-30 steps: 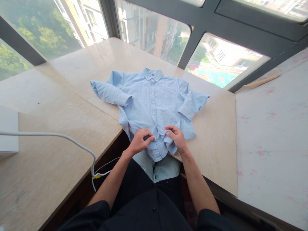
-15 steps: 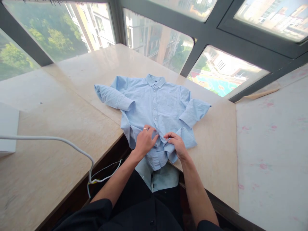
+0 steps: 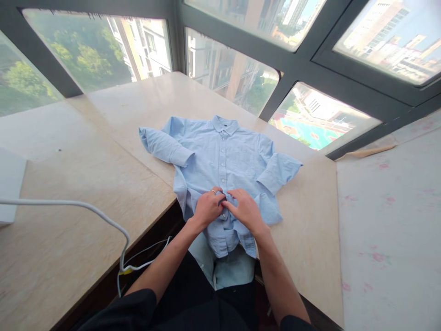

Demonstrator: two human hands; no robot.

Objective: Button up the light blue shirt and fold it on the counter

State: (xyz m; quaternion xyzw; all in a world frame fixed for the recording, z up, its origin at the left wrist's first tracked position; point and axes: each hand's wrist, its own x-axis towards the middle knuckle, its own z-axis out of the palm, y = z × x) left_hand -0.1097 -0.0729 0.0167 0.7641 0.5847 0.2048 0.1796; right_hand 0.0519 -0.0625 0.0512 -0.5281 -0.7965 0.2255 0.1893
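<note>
A light blue button-up shirt (image 3: pixel 203 147) lies front side up on the stone-topped ledge, collar away from me and sleeves folded inward. Its lower part hangs over the near edge. My left hand (image 3: pixel 208 208) is closed on the front placket, below the buttons that show, a ring on one finger. Close against it, my right hand (image 3: pixel 245 210) pinches the same strip of cloth, thumb and fingertips meeting the left fingers. Whatever button or buttonhole lies between the fingertips is hidden.
A white cable (image 3: pixel 86 205) crosses from the left and drops over the ledge (image 3: pixel 69 239). At far left stands a white box (image 3: pixel 10 184). Grey-framed windows (image 3: pixel 234 69) border the back, and a flower-patterned wall covering (image 3: pixel 386 220) is on the right.
My right hand has moved left along the cloth to meet my left hand at the placket. The shirt's right-hand lower flap now hangs down straighter. The view has tilted up slightly.
</note>
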